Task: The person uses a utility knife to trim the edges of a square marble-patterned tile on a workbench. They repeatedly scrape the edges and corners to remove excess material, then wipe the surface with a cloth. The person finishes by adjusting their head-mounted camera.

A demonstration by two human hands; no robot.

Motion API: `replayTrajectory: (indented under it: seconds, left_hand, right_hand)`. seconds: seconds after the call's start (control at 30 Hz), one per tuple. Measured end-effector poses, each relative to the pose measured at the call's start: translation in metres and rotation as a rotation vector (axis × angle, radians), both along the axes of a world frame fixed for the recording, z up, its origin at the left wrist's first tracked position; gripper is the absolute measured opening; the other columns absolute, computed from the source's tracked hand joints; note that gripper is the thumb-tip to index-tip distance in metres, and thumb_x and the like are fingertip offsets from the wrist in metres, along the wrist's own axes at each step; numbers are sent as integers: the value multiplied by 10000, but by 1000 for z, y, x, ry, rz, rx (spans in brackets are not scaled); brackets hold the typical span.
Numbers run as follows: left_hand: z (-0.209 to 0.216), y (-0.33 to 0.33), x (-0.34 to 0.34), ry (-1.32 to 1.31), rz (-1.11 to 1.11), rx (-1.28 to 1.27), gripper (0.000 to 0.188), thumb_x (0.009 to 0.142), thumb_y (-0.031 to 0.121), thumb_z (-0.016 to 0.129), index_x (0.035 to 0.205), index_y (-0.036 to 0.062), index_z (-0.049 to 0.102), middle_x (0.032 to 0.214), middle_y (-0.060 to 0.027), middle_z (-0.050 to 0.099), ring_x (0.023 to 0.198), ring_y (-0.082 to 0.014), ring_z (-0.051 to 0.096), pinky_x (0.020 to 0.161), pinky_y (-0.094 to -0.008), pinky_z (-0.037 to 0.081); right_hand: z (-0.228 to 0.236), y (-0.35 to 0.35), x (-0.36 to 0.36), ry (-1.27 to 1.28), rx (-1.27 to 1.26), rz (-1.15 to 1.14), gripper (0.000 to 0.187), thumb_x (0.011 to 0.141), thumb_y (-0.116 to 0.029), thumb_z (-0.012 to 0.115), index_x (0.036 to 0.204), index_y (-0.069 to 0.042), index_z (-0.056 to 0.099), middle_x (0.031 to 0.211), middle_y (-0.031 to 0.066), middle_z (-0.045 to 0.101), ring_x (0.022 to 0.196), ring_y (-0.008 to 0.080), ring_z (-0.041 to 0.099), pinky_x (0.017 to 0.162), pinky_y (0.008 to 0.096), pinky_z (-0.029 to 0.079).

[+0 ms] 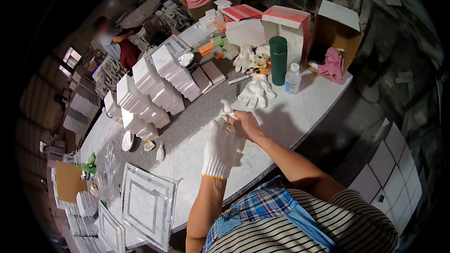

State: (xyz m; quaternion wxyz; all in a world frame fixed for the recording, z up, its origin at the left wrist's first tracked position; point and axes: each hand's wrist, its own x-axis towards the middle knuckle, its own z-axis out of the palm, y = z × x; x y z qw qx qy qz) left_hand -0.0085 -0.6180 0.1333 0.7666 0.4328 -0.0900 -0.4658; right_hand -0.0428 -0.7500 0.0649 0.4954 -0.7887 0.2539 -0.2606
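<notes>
My left hand (218,143) wears a white knitted work glove with a yellow-edged cuff, above the marble-patterned tabletop. My bare right hand (244,124) is closed on the finger end of that glove. One glove fingertip (227,107) sticks up past my right fingers; the rest of the left fingers are hidden, so their pose is unclear. Just beyond my hands lies another white glove (257,92), palm flat on the table. More white gloves (245,58) lie behind it, beside several pens (243,78).
A green flask (278,61) and a clear bottle (293,78) stand at the right. Behind them are a red-and-white box (287,23) and a cardboard box with a pink cloth (332,65). Stacked white tiles (143,93) stand left; a framed panel (147,206) lies nearer. Two people work beyond.
</notes>
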Motion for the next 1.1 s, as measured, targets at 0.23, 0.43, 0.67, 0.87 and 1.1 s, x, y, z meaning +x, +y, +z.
replayTrajectory:
  seconds: [0.23,0.43,0.67,0.87,1.1]
  left_hand:
    - [-22,13,0,-609,-149,-167,736,998,556,493,1414,-42,389,1520,-233,369,1431,-375,325,1229,-479,227]
    - [16,9,-4,317,3,-281,807,1004,658,345,1526,46,291,1613,-180,251,1425,-419,349,1200,-510,222]
    - [-39,7,16,77,-22,-124,849,1014,645,313,1513,-40,256,1585,-226,277,1418,-400,353,1174,-532,256]
    - [-48,-24,-10,147,210,-264,672,1065,549,263,1491,37,354,1544,-187,360,1373,-390,394,1115,-492,322]
    - [-35,-19,-32,274,214,-260,530,1059,379,434,1463,37,427,1470,-167,452,1350,-271,426,1063,-388,387]
  right_hand:
    - [-27,-38,17,51,-55,-131,554,931,-513,595,873,38,624,818,264,655,800,434,643,712,468,483]
    - [-31,-40,5,-88,475,213,538,965,-554,569,909,-28,667,791,54,630,725,148,550,674,313,453]
    - [17,2,-5,26,306,219,403,880,-418,723,985,-30,724,765,33,679,674,95,591,620,302,493]
    - [-2,-6,3,47,98,76,447,878,-457,689,900,-11,693,750,129,678,668,233,625,642,367,482]
    - [-44,-47,24,101,-154,-90,537,875,-517,656,806,13,610,805,232,644,760,411,599,718,461,465]
